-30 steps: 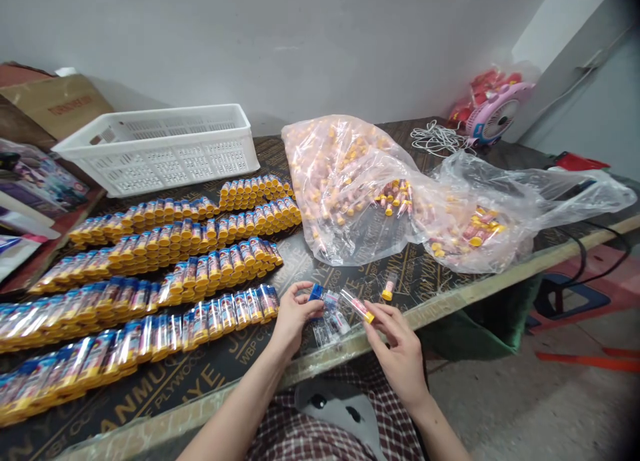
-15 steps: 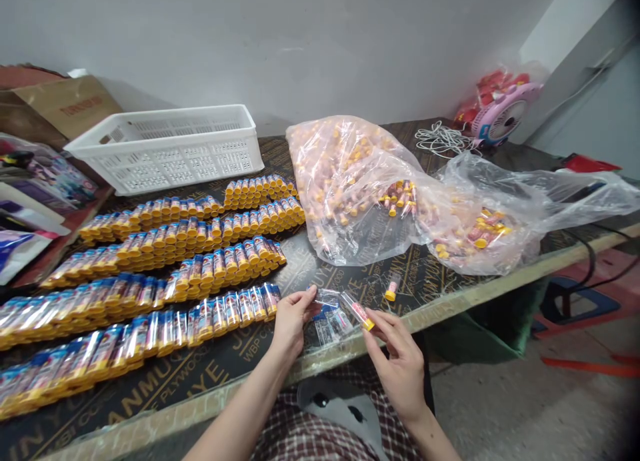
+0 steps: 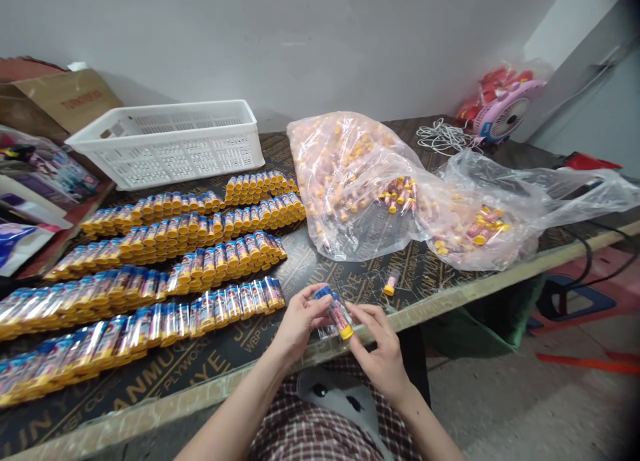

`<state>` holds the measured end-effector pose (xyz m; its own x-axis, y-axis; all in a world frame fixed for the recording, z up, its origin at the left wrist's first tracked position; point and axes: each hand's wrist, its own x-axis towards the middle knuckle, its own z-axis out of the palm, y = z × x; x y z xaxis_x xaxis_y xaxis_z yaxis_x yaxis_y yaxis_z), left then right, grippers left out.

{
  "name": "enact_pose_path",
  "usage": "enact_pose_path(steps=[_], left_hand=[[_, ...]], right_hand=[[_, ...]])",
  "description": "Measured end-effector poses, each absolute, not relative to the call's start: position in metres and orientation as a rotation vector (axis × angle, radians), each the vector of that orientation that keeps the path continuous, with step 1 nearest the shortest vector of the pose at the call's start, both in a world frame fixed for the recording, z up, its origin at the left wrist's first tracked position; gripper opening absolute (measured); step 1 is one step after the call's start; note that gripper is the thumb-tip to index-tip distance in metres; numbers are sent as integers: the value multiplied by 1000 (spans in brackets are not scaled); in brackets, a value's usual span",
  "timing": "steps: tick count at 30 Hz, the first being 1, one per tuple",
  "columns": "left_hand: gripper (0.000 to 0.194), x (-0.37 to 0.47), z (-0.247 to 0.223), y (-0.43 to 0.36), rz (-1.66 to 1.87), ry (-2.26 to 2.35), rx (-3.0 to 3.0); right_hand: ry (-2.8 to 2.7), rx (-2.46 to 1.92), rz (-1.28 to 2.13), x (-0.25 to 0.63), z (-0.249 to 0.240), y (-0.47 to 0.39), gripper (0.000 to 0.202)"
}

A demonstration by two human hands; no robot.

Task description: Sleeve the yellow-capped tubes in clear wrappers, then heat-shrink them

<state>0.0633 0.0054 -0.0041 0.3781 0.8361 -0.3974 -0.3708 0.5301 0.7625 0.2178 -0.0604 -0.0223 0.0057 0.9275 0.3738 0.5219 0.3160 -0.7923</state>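
Note:
Near the table's front edge, my left hand (image 3: 299,324) pinches the blue upper end of a small tube with a yellow base (image 3: 339,316), which is tilted down to the right. My right hand (image 3: 377,344) has its fingers closed around the yellow end of this tube. Clear, shiny film shows around the tube. Below it, partly covered by my hands, some clear plastic pieces (image 3: 327,332) lie on the table. A single pink tube with a yellow cap (image 3: 390,286) lies beyond my right hand.
Stacked rows of blue-and-yellow tubes (image 3: 215,308) fill the left side. A white plastic basket (image 3: 190,151) stands behind them. A large clear bag (image 3: 350,174) of yellow-capped tubes lies at centre right. A pink fan (image 3: 507,114) and a white cable (image 3: 445,138) are farther back.
My hands have drawn together. The yellow-ended tube has moved left to my left hand and now shows a blue upper end; the clear piece my left hand held is no longer separate.

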Motion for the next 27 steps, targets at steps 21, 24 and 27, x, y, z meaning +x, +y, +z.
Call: enact_pose_path(steps=[21, 24, 27], left_hand=[[36, 68, 1, -14, 640, 821, 692], [35, 68, 1, -15, 643, 815, 695], [36, 67, 1, -15, 639, 808, 693]], right_hand=[[-1594, -1019, 825, 213, -24, -56, 82], [-1585, -1018, 842, 212, -24, -57, 84], [-1571, -1006, 848, 212, -24, -56, 85]])
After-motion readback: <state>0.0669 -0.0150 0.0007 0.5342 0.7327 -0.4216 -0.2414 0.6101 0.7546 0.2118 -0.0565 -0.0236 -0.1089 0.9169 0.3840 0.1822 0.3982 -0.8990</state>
